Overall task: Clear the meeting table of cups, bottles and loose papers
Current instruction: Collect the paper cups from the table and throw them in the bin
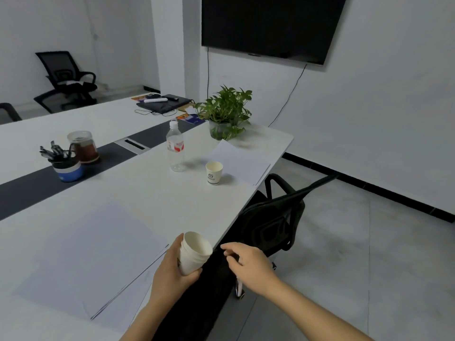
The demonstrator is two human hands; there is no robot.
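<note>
Cups nested in a stack (195, 252) were in my left hand (170, 269), its fingers wrapped round their lower part and the mouths tilted toward the upper right. This was at bottom centre of the frame, by the tabletop (147, 193) edge. My right hand (248, 263) hung just to the right, off the edge and above a black chair (270, 225), fingers loosely curled, holding nothing.

The next pick, as I judged it, was the lone paper cup (214, 173), upright near frame centre and up-frame from both hands, with nothing in between. The free right hand looked the better choice. A clear water bottle (175, 146) stood upright up and left of that cup, near but apart, so a reach from the right should miss it. A loose sheet (240, 161) lay flat just right of the cup; I could not tell if they touched. More sheets (91, 254) lay at lower left beside my left hand. The potted plant (225, 112) and pen holder (66, 166) were off the path.
</note>
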